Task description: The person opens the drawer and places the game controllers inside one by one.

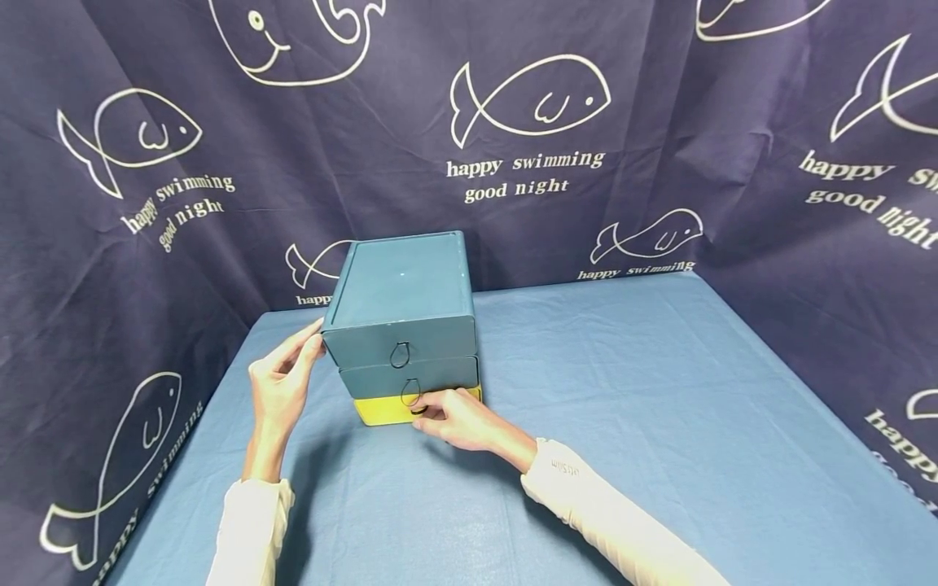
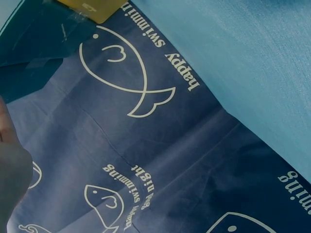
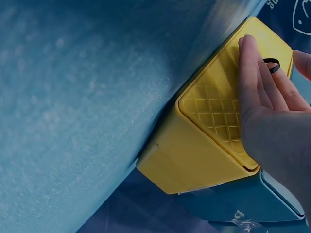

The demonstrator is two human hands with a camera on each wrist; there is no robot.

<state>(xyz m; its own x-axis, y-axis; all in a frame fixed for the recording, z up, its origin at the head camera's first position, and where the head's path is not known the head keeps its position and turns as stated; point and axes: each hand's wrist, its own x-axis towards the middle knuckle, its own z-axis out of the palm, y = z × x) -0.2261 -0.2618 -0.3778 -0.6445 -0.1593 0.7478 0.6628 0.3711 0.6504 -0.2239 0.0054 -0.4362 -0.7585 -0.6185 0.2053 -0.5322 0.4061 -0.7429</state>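
Note:
A stack of three drawers stands on the cloth: a teal top drawer, a teal middle drawer and a yellow bottom drawer. Each front has a dark pull loop. My right hand is at the yellow drawer's black pull loop, with a finger hooked in it and other fingers lying along the yellow front. All drawers look closed. My left hand rests against the stack's upper left side, its thumb by the front corner and its fingertips partly hidden. In the left wrist view, part of that hand shows at the edge.
A blue cloth covers the table and extends well to the right of the drawers. Behind and at both sides hangs a navy curtain with white fish and lettering, close behind the stack.

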